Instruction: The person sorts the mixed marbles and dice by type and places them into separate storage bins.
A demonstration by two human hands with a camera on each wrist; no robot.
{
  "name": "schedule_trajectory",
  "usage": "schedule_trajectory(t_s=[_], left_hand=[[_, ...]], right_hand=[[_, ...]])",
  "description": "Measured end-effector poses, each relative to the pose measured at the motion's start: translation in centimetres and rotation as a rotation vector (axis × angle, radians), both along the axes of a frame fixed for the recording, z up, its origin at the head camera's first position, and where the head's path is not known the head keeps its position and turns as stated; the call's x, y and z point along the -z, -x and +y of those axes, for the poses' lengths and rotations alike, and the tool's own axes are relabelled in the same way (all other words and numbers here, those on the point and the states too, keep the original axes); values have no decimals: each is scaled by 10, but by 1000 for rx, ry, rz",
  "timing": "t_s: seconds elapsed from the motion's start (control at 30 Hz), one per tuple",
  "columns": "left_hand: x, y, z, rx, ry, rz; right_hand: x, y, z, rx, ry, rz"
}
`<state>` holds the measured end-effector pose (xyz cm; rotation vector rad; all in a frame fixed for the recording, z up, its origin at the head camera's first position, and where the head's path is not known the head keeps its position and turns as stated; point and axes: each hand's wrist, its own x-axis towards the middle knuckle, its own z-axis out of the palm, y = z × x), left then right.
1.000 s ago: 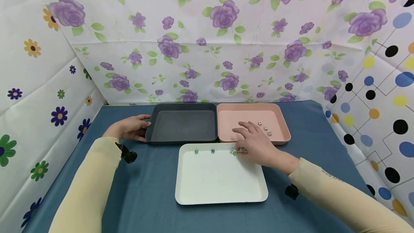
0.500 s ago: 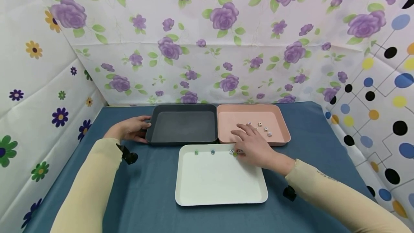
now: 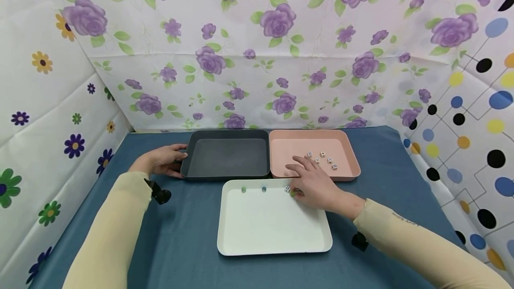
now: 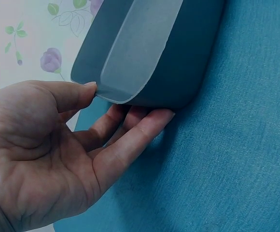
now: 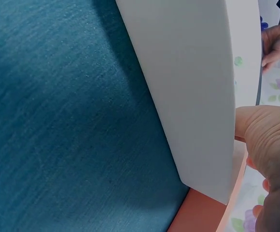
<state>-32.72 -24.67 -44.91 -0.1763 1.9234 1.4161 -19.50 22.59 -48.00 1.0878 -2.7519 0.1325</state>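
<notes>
My left hand (image 3: 163, 160) holds the left end of a dark grey tray (image 4: 178, 53); in the left wrist view its thumb is at the rim and the fingers lie against the outer wall. My right hand (image 3: 317, 186) reaches over the far right edge of a white tray (image 3: 273, 226). Its thumb and a bent finger are down among a few dice (image 3: 287, 188) and a yellow-green bead (image 3: 292, 193); I cannot tell whether they pinch one. Other fingers stretch over a pink tray (image 3: 281, 146), where several white dice (image 3: 322, 154) lie.
A green bead (image 3: 243, 189) and a blue bead (image 3: 263, 189) lie along the white tray's far edge. The grey and pink trays stand side by side behind it on the blue cloth (image 3: 180, 235). Flower-patterned sheets (image 3: 257, 79) rise behind.
My right hand has shifted slightly left and toward me, and two more dice in the pink tray now show beside its fingers. My left hand stays on the grey tray.
</notes>
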Motion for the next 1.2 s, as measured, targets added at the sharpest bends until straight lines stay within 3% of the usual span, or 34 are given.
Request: schedule_trajectory(t_s=[1.2], left_hand=[[-3,-1,4,-22,21,-10]], right_hand=[[1,0,-2,-2,-42,39]])
